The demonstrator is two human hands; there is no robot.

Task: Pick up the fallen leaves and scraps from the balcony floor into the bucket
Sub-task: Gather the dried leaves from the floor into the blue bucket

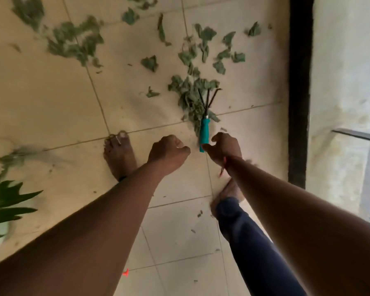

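Green leaf scraps (73, 42) lie scattered over the beige floor tiles at the top of the view. A denser heap of leaves (190, 92) lies at centre right. On that heap rests a small hand rake (204, 129) with black prongs and a teal handle. My right hand (223, 147) is at the handle's near end, its fingers curved and its thumb tip at the handle, not wrapped round it. My left hand (169, 151) hovers just left of it with fingers curled, holding nothing. No bucket is in view.
My bare left foot (119, 154) stands on the tiles left of my hands; my right leg in dark blue trousers (244, 231) is under my right arm. A potted plant (2, 201) sits at the left edge. A black door frame (299, 92) and a pale wall bound the right.
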